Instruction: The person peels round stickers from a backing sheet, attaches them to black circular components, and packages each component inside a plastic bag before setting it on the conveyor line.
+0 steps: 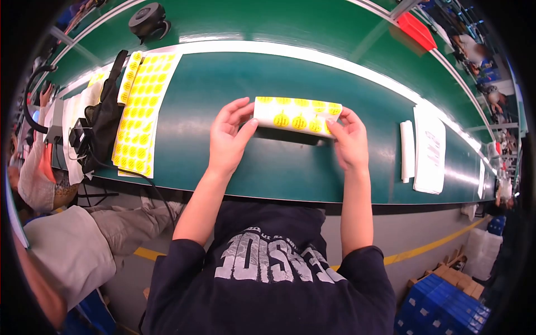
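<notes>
A curled white sheet of round yellow stickers (pixel 290 118) is held up above the green table, stretched between both hands. My left hand (pixel 228 137) grips its left end, thumb in front and fingers behind. At the right end, my right hand (pixel 350 137) pinches it the same way, with the thumb over the front near a sticker. Beneath the sheet a dark shadow falls on the table. The fingers behind the sheet are partly hidden.
Flat sticker sheets (pixel 142 123) and a rolled one (pixel 130 77) lie left beside a black bag (pixel 104 120). White bags (pixel 430 151) lie right. A black round device (pixel 149 22) stands behind. Another person (pixel 72 245) sits at left; blue crates (pixel 441 307) stand lower right.
</notes>
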### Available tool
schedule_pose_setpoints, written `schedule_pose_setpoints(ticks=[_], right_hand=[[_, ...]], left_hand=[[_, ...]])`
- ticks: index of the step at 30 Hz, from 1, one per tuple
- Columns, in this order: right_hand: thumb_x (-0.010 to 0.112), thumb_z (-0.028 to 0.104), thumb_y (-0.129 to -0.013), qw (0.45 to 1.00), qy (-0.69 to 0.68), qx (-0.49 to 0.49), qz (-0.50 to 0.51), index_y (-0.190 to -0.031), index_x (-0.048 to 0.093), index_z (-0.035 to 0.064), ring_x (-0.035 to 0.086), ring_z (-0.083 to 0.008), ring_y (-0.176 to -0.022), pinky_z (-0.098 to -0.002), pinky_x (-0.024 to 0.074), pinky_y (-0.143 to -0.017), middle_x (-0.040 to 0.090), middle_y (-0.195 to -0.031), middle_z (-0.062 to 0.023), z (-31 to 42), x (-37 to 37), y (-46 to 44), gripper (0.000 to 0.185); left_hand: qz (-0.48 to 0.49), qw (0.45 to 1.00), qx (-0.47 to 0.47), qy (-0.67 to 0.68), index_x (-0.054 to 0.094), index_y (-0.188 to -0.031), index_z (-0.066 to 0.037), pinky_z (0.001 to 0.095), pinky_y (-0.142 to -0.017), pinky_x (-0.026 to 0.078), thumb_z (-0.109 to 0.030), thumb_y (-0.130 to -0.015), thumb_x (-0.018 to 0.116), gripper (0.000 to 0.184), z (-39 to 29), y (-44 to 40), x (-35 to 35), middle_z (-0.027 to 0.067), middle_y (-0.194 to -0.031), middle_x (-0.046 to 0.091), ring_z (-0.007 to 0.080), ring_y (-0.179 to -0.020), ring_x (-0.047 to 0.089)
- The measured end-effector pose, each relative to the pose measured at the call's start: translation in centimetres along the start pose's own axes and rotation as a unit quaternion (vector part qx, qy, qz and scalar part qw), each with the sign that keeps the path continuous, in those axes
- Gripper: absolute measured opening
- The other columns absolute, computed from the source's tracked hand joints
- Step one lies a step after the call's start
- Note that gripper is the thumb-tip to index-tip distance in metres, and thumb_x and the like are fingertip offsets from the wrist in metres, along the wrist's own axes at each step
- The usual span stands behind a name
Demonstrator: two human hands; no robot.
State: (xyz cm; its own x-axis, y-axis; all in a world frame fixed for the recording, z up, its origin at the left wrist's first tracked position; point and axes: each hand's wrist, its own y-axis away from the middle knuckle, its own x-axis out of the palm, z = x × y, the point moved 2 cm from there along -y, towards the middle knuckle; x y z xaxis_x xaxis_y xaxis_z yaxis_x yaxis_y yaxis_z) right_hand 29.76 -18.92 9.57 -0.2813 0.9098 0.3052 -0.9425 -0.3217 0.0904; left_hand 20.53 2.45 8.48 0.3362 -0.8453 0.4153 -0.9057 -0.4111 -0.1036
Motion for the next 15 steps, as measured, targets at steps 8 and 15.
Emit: schedule_pose_setpoints(ticks=[8, 15], right_hand=[[0.052, -0.007, -0.082, 0.996, -0.085, -0.031, 0.013, -0.116, 0.044, -0.0057, 0.056, -0.0201, -0.103, -0.0315, 0.0461, -0.089, 0.052, -0.115, -0.0127, -0.1, 0.6, 0.2, 0.036], [0.053, -0.007, -0.081, 0.997, -0.035, 0.009, 0.073, -0.119, 0.043, -0.0071, 0.058, -0.0197, -0.099, -0.0312, 0.0468, -0.087, 0.049, -0.120, -0.0140, -0.9, 0.7, 0.3, 0.040]], left_hand=[[-0.043, 0.986, -0.120, 0.105, 0.049, -0.113, 0.001, 0.0282, -0.089, 0.045, -0.002, -0.086, 0.056, 0.028, 0.5, 1.0, -0.4, 0.0115, -0.111, 0.057, 0.0154, -0.102, 0.055], [0.102, 0.947, -0.285, 0.109, 0.052, -0.114, 0.006, 0.0294, -0.085, 0.048, 0.000, -0.084, 0.056, 0.031, -1.1, 0.6, 0.3, 0.0145, -0.112, 0.059, 0.0172, -0.098, 0.060]])
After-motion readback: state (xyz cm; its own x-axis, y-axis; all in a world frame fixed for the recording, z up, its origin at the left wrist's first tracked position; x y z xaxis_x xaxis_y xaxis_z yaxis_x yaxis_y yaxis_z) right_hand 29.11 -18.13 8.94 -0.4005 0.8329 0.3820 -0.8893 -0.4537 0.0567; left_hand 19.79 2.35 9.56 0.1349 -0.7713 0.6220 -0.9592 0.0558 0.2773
